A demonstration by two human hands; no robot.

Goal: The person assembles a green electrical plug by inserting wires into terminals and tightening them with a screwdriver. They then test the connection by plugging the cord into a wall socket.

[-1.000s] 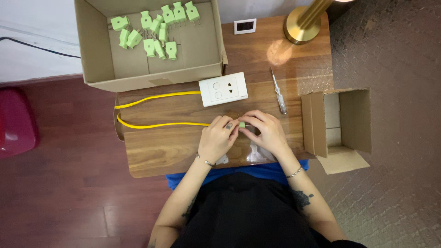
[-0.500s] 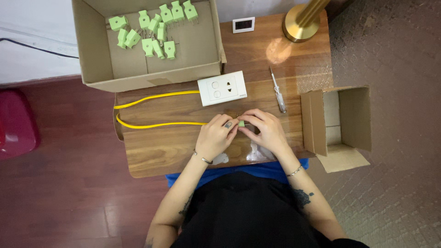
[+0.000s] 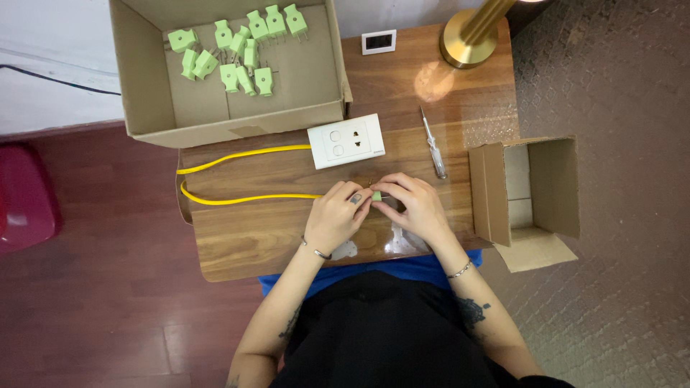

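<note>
Right now both your hands meet over the front middle of the tabletop (image 3: 259, 244), pinched around a small green plug (image 3: 376, 195). Your left hand (image 3: 336, 219) has its grip closed on the plug's near side, where the yellow cable (image 3: 244, 199) runs in, and your right hand (image 3: 413, 208) has its fingertips closed on the far side. Most of the plug is hidden under your fingers, so how its halves sit cannot be told.

Judging by its look, the plug is a light, hard plastic shell, stiff but small enough to slip or twist between fingertips. Hold it by the flat sides of the body, not by the metal prongs. The cable looks springy: it loops out to the left and back to the white socket plate (image 3: 346, 141), so it may tug the plug sideways. Pinching the cable just behind the plug would steady it.

A small screwdriver (image 3: 433, 144) lies just beyond your right hand. The large cardboard box (image 3: 144, 108) at the back holds more green plugs (image 3: 237, 54), a small open box (image 3: 532, 194) sits off the right edge, and a brass lamp base (image 3: 471, 39) stands at the far corner.
</note>
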